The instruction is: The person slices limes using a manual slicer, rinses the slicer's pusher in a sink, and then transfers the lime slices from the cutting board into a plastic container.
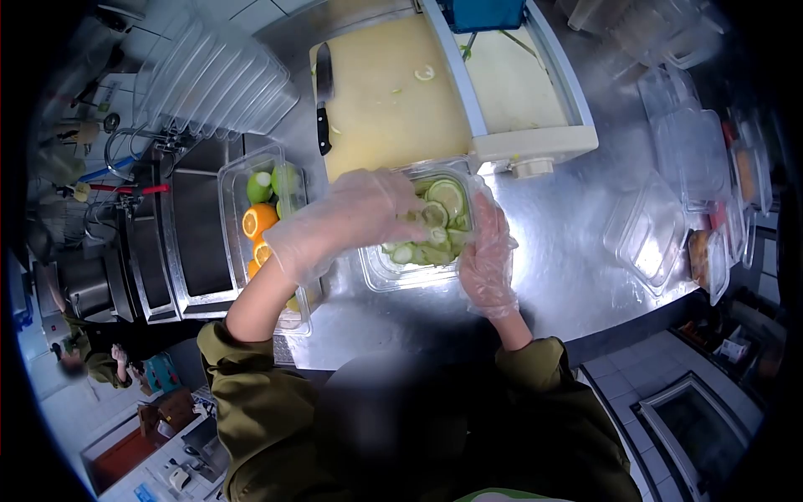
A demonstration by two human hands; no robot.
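A clear plastic container (pixel 393 278) of green lime slices (pixel 437 219) stands on the steel counter in front of me. My left hand (pixel 360 211), in a loose clear glove, reaches over its left side. Its fingers are stretched out at the slices and slightly blurred; I see nothing held in them. On the other side, my right hand (pixel 489 259), also gloved, grips the container's right wall. Just beyond lies a cutting board (pixel 385 92) with a black-handled knife (pixel 324 105) along its left edge and a few green scraps.
Left of me, another clear container (pixel 293 209) holds whole limes and cut oranges (pixel 258 220), beside a steel sink (pixel 201 226). A pale slicing machine (pixel 535 142) adjoins the board. Stacked clear tubs (pixel 213 84) stand back left, and plastic lids (pixel 652 230) lie right. Another person (pixel 104 364) appears far left.
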